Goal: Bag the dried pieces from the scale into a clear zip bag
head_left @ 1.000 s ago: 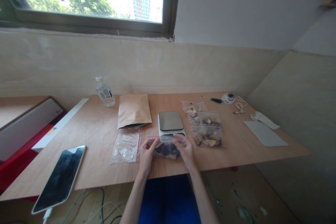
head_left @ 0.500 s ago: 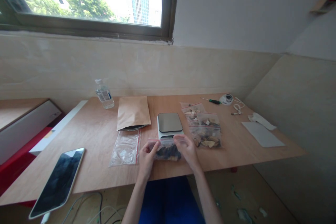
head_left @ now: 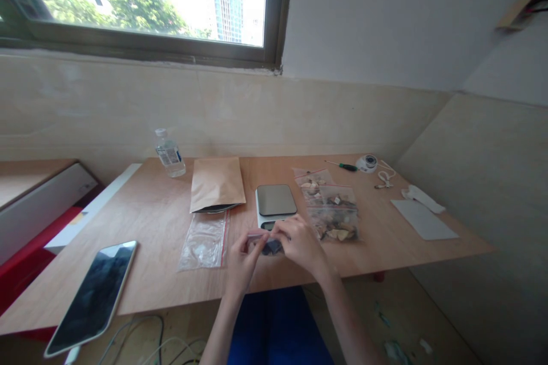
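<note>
A clear zip bag [head_left: 270, 247] with dark pieces inside is at the table's front edge, just before the digital scale [head_left: 277, 201]. My left hand [head_left: 245, 254] pinches the bag's top edge at its left part. Close beside it, my right hand [head_left: 297, 242] is closed on the same edge, covering the bag's right side. The filled zip bags [head_left: 336, 214] to the right hold pale and brown dried pieces. Left of my hands lies a flat clear zip bag [head_left: 203, 242] with a red seal line.
A brown paper pouch [head_left: 218, 182] and a water bottle [head_left: 170, 154] stand toward the back left. A phone [head_left: 92, 296] overhangs the front left edge. At the right are a screwdriver [head_left: 347, 167], a small white camera [head_left: 367, 163] and a white sheet [head_left: 423, 219].
My right hand has slid left along the bag's top edge and is now close to my left hand. More of the bag is covered by my hands.
</note>
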`<state>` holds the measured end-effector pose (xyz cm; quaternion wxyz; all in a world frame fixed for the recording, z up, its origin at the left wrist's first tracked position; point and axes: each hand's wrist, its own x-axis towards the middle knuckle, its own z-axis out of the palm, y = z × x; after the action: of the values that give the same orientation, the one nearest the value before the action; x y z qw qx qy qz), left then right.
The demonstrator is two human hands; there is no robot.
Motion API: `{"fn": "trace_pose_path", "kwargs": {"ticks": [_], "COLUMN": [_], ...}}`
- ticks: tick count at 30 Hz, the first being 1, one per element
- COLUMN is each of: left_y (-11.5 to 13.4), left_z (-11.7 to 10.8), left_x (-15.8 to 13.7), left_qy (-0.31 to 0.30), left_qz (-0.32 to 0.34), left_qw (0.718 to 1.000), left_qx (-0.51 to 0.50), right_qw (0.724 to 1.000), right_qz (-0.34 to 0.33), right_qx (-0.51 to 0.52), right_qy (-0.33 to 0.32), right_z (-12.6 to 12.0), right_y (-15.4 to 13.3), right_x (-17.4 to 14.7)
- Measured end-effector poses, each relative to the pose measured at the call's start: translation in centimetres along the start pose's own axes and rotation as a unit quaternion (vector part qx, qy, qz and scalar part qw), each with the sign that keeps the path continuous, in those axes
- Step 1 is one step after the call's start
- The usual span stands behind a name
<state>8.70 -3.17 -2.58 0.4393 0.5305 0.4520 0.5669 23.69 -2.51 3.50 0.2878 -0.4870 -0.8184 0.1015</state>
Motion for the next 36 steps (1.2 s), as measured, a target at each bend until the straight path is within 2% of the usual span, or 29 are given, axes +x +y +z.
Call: {"fn": "trace_pose_path", "kwargs": {"ticks": [3, 8, 13, 21, 24, 28, 34, 36], "left_y": [0.2, 0.7, 0.7, 0.0, 0.1, 0.5, 0.9, 0.9], "left_z": [0.0, -0.4, -0.7, -0.7, -0.8, -0.8, -0.6, -0.4], "left_x": [0.0, 0.1, 0.0, -0.3, -0.2, -0.2, -0.4, -0.4], "left_qy": [-0.007, 0.009, 0.019, 0.032, 0.052, 0.043, 0.066, 0.046], "left_qz": [0.025, 0.037, 0.019, -0.006, -0.015, -0.025, -0.036, -0.042], "left_qw": [0.999, 0.997, 0.999, 0.999, 0.998, 0.998, 0.996, 0.997], "left_qx": [0.029, 0.061, 0.036, -0.016, -0.027, -0.028, -0.04, -0.045], "right_qw": [0.999, 0.999, 1.0, 0.998, 0.997, 0.998, 0.997, 0.997], "right_qz": [-0.011, -0.006, -0.011, -0.001, 0.011, 0.017, 0.023, 0.036], "right_qx": [-0.025, -0.038, -0.01, 0.056, 0.052, 0.031, 0.07, 0.064], "right_qy": [0.02, 0.01, 0.008, 0.039, 0.049, 0.058, 0.028, 0.029], "right_z": [0.3, 0.1, 0.5, 0.8, 0.7, 0.5, -0.3, -0.9], "right_y": [-0.2, 0.2, 1.6, 2.1, 2.5, 2.6, 3.1, 3.8], "right_x": [-0.1, -0.1, -0.3, -0.8, -1.0, -1.2, -2.1, -2.6]}}
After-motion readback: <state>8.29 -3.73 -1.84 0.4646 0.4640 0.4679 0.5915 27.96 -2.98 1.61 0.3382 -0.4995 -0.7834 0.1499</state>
